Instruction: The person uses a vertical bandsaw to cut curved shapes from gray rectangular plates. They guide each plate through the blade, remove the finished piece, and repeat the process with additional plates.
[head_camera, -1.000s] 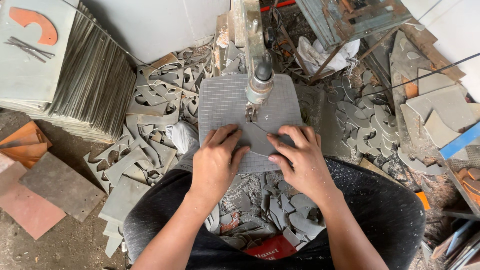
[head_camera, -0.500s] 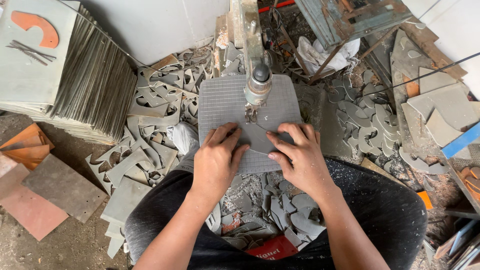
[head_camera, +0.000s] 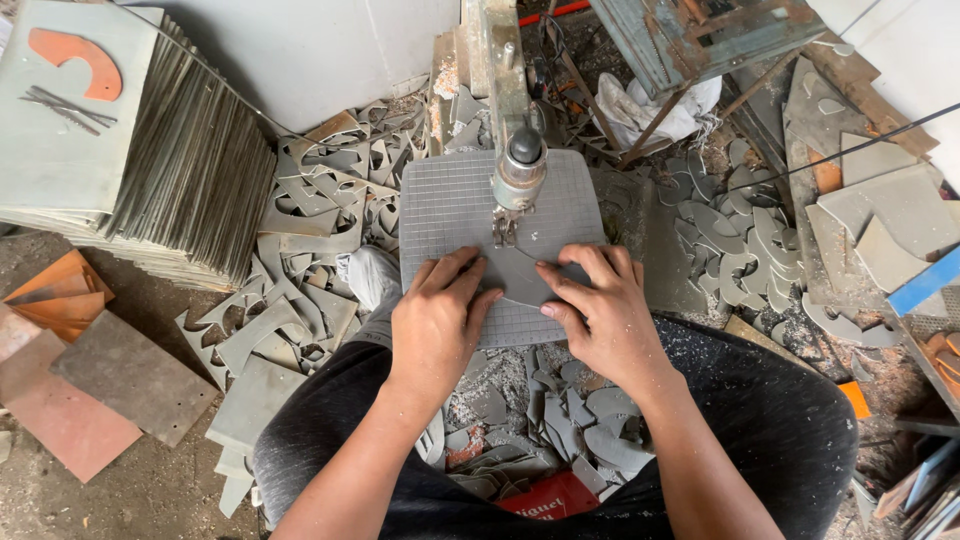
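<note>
A grey tile piece (head_camera: 515, 272) lies flat on the ridged grey saw table (head_camera: 440, 205), right under the saw head (head_camera: 520, 170) and its thin blade. My left hand (head_camera: 438, 318) presses on the left part of the piece, fingers spread forward. My right hand (head_camera: 600, 305) presses down on its right part, fingertips close to the blade. Both hands pinch the piece flat against the table rather than lifting it.
A tall stack of grey tiles (head_camera: 150, 170) with an orange curved template (head_camera: 78, 58) stands at the left. Cut-out grey scraps (head_camera: 310, 230) litter the floor left, and curved cut pieces (head_camera: 730, 240) lie right. Reddish tiles (head_camera: 60, 400) lie lower left. More offcuts (head_camera: 570, 430) sit between my knees.
Both hands have shifted the tile piece slightly under the blade; the right hand's fingers have moved a little closer to the saw.
</note>
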